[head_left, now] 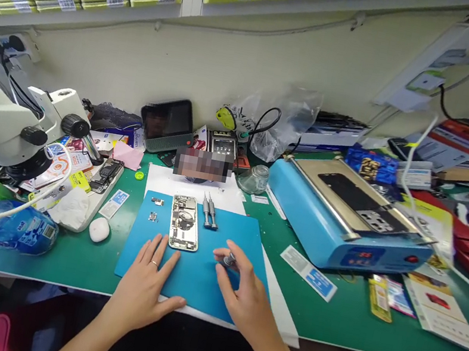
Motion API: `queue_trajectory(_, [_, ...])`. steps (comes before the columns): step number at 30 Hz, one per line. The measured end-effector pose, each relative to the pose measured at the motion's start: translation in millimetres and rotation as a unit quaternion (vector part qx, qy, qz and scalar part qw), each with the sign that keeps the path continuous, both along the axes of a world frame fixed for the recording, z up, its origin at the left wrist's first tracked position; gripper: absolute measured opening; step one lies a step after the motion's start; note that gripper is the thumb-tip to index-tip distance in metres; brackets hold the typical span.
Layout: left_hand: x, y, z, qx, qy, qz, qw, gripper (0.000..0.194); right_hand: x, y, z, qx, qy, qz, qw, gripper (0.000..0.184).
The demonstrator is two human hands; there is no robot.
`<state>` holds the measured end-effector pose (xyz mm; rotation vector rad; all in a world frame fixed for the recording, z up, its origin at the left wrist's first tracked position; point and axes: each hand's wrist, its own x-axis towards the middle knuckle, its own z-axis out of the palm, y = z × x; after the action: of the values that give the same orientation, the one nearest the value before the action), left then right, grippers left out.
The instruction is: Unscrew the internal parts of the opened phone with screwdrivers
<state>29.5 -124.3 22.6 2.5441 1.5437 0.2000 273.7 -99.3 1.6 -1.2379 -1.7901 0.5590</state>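
Note:
An opened phone (185, 222) lies face up on a blue work mat (199, 272), its insides exposed. My left hand (145, 288) rests flat on the mat just below the phone, fingers spread, a ring on one finger. My right hand (240, 294) is to the right of the phone, its fingers pinched round a small grey screwdriver (227, 259). Two more grey screwdrivers (210, 212) lie side by side on the mat right of the phone. Small loose parts (155, 208) sit on the mat to the phone's left.
A white microscope (3, 119) stands at the left over water bottles (14, 227). A blue heating machine (345, 219) with a phone panel on it stands at the right. A small screen (167, 123), a glass jar (255, 179) and leaflets (438, 305) lie around the green table (349, 323).

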Motion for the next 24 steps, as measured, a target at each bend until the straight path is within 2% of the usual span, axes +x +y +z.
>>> queue_trajectory(5, [1, 1, 0.3, 0.001, 0.002, -0.006, 1.0, 0.083, -2, 0, 11.9, -0.042, 0.008, -0.029, 0.999, 0.047])
queue_trajectory(11, [2, 1, -2.3, 0.008, 0.0, -0.001, 1.0, 0.088, -38, 11, 24.8, -0.002, 0.138, -0.032, 0.99, 0.043])
queue_trajectory(14, [3, 0, -2.4, 0.004, 0.008, 0.0, 1.0, 0.089, -52, 11, 20.3, -0.003, 0.159, -0.082, 0.984, 0.041])
queue_trajectory(16, [3, 0, -2.0, -0.001, 0.017, -0.002, 1.0, 0.091, -56, 10, 13.8, -0.008, 0.182, -0.088, 0.979, 0.041])
queue_trajectory(20, [4, 0, -1.3, 0.0, 0.015, -0.004, 1.0, 0.089, -58, 10, 2.0, -0.045, 0.237, -0.046, 0.969, 0.033])
queue_trajectory(24, [4, 0, -1.0, 0.007, 0.001, -0.006, 1.0, 0.087, -58, 12, -0.2, -0.067, 0.231, -0.009, 0.971, 0.025])
